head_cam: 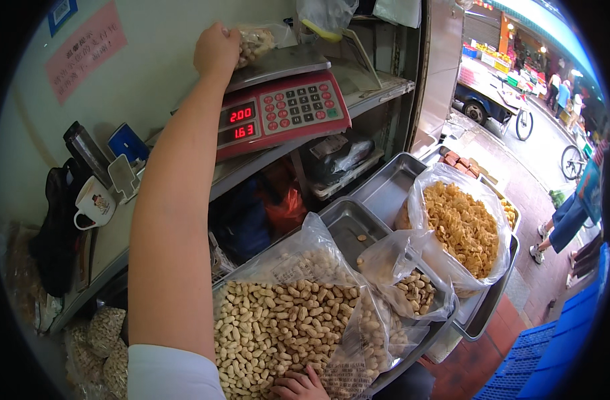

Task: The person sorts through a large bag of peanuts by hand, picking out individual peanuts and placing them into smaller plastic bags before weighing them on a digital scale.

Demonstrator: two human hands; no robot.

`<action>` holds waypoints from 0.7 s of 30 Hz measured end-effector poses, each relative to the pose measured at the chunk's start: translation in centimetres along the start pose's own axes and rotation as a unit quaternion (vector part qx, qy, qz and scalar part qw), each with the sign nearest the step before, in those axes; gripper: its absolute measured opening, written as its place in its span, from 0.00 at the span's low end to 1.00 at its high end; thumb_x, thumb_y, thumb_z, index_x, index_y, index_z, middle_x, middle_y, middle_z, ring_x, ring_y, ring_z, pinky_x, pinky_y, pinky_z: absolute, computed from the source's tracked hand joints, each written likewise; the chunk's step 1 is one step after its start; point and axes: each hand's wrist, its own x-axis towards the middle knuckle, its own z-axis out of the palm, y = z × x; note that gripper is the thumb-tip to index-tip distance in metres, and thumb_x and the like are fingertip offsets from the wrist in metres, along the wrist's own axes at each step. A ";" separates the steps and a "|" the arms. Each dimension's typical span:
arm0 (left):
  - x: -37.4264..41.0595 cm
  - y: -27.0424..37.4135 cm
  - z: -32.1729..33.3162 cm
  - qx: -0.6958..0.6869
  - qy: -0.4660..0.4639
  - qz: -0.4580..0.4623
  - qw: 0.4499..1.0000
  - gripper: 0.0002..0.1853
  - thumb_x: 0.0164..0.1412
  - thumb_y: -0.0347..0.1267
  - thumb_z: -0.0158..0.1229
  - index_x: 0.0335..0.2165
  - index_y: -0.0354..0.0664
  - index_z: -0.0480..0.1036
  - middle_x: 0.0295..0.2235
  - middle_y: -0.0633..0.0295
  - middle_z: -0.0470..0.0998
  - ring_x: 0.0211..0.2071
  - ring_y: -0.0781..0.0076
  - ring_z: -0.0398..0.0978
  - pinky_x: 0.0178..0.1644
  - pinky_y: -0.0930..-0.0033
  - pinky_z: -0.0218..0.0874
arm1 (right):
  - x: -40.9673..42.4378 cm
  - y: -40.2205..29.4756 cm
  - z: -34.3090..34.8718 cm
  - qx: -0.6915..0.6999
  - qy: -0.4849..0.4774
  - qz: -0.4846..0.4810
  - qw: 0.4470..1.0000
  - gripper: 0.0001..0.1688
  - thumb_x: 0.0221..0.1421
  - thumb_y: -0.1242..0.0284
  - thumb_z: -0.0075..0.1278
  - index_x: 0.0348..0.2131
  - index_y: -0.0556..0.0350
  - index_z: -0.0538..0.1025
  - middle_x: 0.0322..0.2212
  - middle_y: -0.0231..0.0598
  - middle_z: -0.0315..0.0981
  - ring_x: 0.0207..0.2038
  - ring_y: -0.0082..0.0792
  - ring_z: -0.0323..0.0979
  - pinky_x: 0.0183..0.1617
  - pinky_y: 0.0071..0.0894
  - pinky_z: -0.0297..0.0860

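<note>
My left hand (216, 50) is at the top, closed on the gathered side of a clear plastic bag of peanuts (255, 46), which rests on the metal pan (285, 64) of a red electronic scale (280, 115). The scale's display is lit with red digits. At the bottom edge my right hand (300, 386) lies over unshelled peanuts (285, 320) in a large, open, printed plastic bag (312, 240). Its fingers are somewhat spread, and I see nothing held in them. A smaller open bag (385, 265) of peanuts stands to the right of the large one.
An open bag of yellow fried chips (460, 225) stands among metal trays (352, 220). On the left shelf are a white mug (95, 204) and a dark flask (87, 152). Filled bags (106, 327) lie below. Blue crates (560, 335) stand at lower right; people are in the street.
</note>
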 end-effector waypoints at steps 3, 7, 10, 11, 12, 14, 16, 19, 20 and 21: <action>0.0 -1.2 0.6 -0.001 0.020 0.053 0.998 0.14 0.53 0.42 0.57 0.29 0.42 0.72 0.32 0.56 0.74 0.33 0.52 0.73 0.35 0.54 0.65 | 0.7 -0.6 -0.1 -0.127 -0.006 -0.054 0.990 0.16 0.44 0.63 0.56 0.36 0.46 0.77 0.40 0.33 0.71 0.53 0.41 0.63 0.64 0.66 0.46; -1.1 -1.0 -0.6 -0.008 0.019 0.091 0.996 0.14 0.49 0.41 0.62 0.27 0.42 0.73 0.32 0.57 0.71 0.34 0.54 0.71 0.35 0.56 0.65 | 2.7 -6.2 -2.0 -0.411 -0.077 -0.160 0.894 0.14 0.46 0.63 0.56 0.35 0.46 0.77 0.39 0.33 0.72 0.52 0.39 0.64 0.64 0.65 0.47; -1.6 -0.8 -1.7 -0.029 0.025 0.131 0.991 0.13 0.46 0.38 0.65 0.26 0.42 0.73 0.34 0.58 0.71 0.36 0.55 0.71 0.37 0.57 0.65 | 2.3 -5.2 -1.8 -0.414 -0.073 -0.168 0.892 0.14 0.46 0.63 0.56 0.35 0.46 0.77 0.39 0.32 0.72 0.52 0.39 0.64 0.64 0.65 0.48; -2.0 -0.7 -2.1 -0.040 0.023 0.147 0.988 0.13 0.46 0.38 0.66 0.26 0.43 0.73 0.35 0.58 0.71 0.37 0.55 0.71 0.38 0.57 0.64 | 2.3 -5.1 -1.8 -0.412 -0.069 -0.177 0.891 0.14 0.46 0.63 0.56 0.35 0.46 0.77 0.39 0.32 0.72 0.52 0.39 0.64 0.64 0.65 0.48; -2.1 -0.9 -2.8 -0.046 0.022 0.160 0.986 0.12 0.45 0.37 0.66 0.26 0.43 0.73 0.36 0.57 0.71 0.38 0.55 0.71 0.39 0.57 0.64 | 2.2 -4.9 -1.8 -0.408 -0.070 -0.186 0.891 0.15 0.46 0.63 0.56 0.35 0.46 0.77 0.39 0.32 0.72 0.52 0.39 0.64 0.64 0.64 0.48; -2.5 -0.8 -3.0 -0.032 0.045 0.215 0.975 0.11 0.45 0.35 0.66 0.27 0.44 0.73 0.39 0.56 0.71 0.40 0.53 0.70 0.42 0.57 0.64 | 1.9 -4.2 -1.8 -0.422 -0.074 -0.191 0.883 0.15 0.46 0.62 0.56 0.35 0.46 0.77 0.40 0.33 0.72 0.52 0.40 0.64 0.64 0.64 0.47; -3.2 0.1 -3.3 -0.029 0.038 0.236 0.970 0.10 0.45 0.33 0.66 0.27 0.46 0.73 0.45 0.54 0.70 0.44 0.50 0.69 0.47 0.55 0.62 | 1.7 -3.8 -1.9 -0.446 -0.082 -0.179 0.873 0.18 0.45 0.62 0.56 0.37 0.46 0.77 0.41 0.34 0.71 0.53 0.41 0.63 0.64 0.64 0.47; -3.5 0.5 -4.0 0.001 0.020 0.245 0.969 0.10 0.45 0.33 0.66 0.27 0.47 0.73 0.47 0.55 0.69 0.47 0.51 0.68 0.48 0.53 0.61 | 2.1 -5.1 -2.3 -0.445 -0.103 -0.153 0.876 0.20 0.44 0.62 0.56 0.39 0.46 0.76 0.43 0.34 0.70 0.53 0.42 0.62 0.64 0.65 0.47; -3.6 0.4 -4.3 0.006 0.017 0.248 0.969 0.10 0.45 0.33 0.66 0.27 0.47 0.73 0.48 0.55 0.69 0.47 0.51 0.67 0.49 0.52 0.61 | 2.1 -5.7 -2.4 -0.430 -0.105 -0.157 0.883 0.21 0.44 0.62 0.56 0.40 0.47 0.76 0.43 0.35 0.70 0.54 0.43 0.61 0.64 0.65 0.47; -3.7 0.6 -4.3 0.007 0.015 0.252 0.967 0.10 0.45 0.33 0.66 0.27 0.47 0.73 0.49 0.55 0.68 0.48 0.51 0.67 0.49 0.52 0.60 | 2.2 -5.7 -2.5 -0.431 -0.105 -0.158 0.882 0.21 0.44 0.63 0.56 0.40 0.47 0.76 0.43 0.35 0.70 0.54 0.43 0.61 0.64 0.65 0.47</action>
